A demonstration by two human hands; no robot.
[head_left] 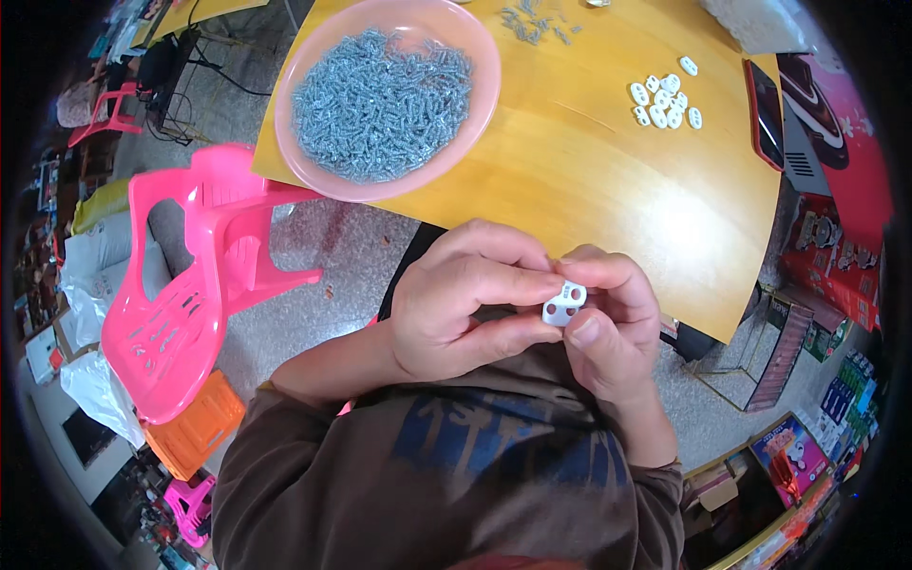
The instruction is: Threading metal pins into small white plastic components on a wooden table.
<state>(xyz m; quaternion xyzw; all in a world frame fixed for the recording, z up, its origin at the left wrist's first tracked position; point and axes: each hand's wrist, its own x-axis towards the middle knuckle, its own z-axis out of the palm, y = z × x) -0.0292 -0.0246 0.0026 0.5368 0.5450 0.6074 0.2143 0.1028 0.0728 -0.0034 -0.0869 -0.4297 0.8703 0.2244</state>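
Between my two hands, just off the table's near edge, is a small white plastic piece with several round holes (564,304). My left hand (456,299) pinches it from the left with thumb and forefinger. From the right, the thumb and fingers of my right hand (617,318) close on the same piece. Fingertips hide part of its edges. Farther off on the yellow table (589,180) lies a loose group of small white oval pieces with holes (662,103). A pink basin (484,57) holds a heap of small silvery screws (380,109).
Some loose screws (537,21) lie near the table's far side. A red-edged phone (763,114) rests along the right edge, near a clear plastic bag (760,24). Pink plastic chair (204,247) and orange crate (195,423) stand at the left on the floor.
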